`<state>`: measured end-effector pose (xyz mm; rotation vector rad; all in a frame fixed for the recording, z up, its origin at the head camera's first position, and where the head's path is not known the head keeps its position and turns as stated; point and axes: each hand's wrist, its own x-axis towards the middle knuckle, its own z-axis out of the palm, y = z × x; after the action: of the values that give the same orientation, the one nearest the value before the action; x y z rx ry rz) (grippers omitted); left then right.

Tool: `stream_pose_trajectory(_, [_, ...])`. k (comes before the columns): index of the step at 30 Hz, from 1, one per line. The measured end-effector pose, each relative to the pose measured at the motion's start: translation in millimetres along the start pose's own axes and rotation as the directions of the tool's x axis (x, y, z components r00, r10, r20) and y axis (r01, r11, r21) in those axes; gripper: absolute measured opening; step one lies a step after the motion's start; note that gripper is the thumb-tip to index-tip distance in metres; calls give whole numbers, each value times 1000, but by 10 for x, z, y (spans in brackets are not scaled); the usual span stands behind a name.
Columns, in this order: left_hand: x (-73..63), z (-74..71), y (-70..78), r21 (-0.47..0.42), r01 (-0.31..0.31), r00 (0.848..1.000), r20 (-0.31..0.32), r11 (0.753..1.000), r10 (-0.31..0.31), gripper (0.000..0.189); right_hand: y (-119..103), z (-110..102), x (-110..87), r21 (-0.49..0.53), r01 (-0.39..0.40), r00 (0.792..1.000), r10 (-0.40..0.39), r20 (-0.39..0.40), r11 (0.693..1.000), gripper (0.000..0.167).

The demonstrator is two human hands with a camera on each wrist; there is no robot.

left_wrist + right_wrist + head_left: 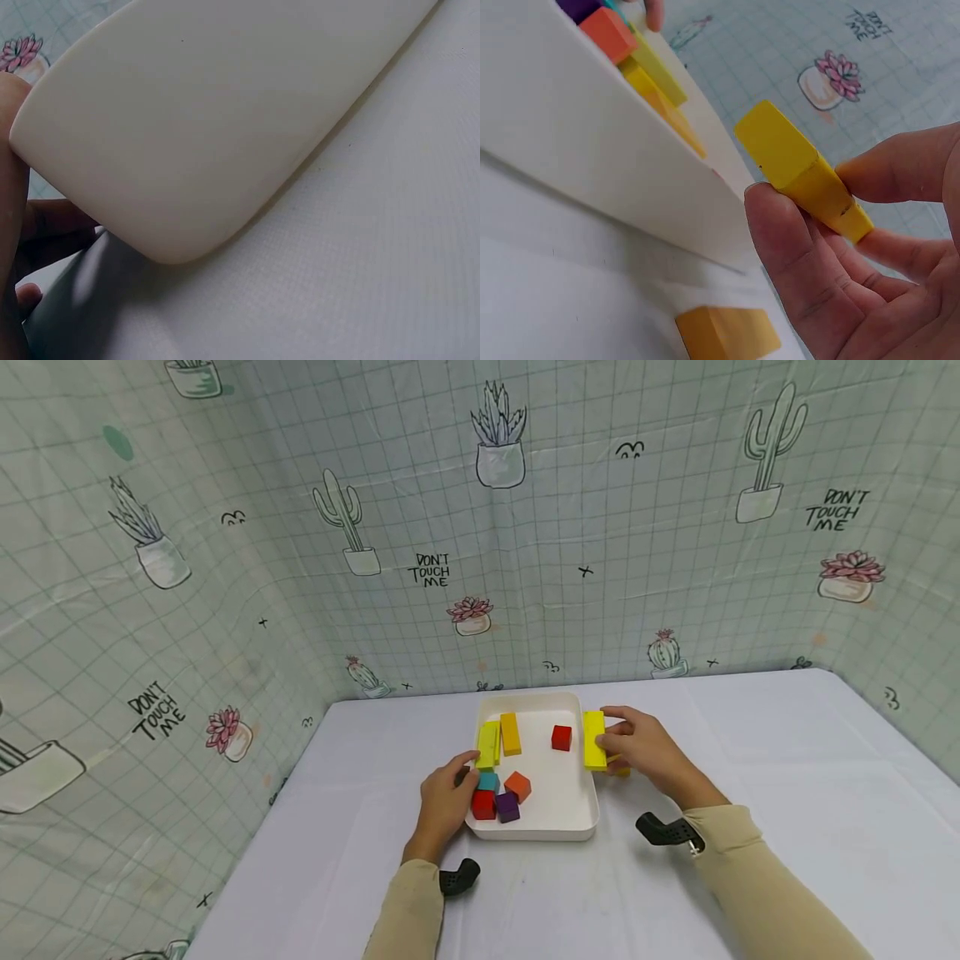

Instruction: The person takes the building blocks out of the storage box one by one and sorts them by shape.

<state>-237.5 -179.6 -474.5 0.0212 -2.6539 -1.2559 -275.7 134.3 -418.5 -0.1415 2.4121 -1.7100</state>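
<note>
A white tray [558,806] stands on the table with coloured blocks in it. My left hand [444,806] holds its left wall, some fingers lying against the outside in the left wrist view. Close to that hand inside the tray are a yellow block [487,745], a teal block [488,782] and a red cube [483,805]. My right hand [648,752] pinches a long yellow block [780,146] between thumb and fingers, at the tray's right rim. Beneath this hand, an orange-yellow block [731,334] lies on the table outside the tray.
An orange cube [517,786], a purple cube [507,807], an amber block [511,734] and another red cube [561,737] also sit in the tray. White cloth covers the table [787,760]. A printed curtain [570,527] hangs behind and at the sides.
</note>
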Motion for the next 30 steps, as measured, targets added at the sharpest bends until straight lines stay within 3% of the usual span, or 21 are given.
stream_pose_trajectory(17, [-12, -9, 32, -4, -7, 1000, 3, 1000, 7, 36, 211, -308, -5, -28, -10, 1000, 9, -12, 1000, 68])
stream_pose_trajectory(30, [-8, -2, 39, -10, 37, 999, 15, 999, -37, 36, 365, -460, 17, -31, -41, 999, 40, -36, 999, 67])
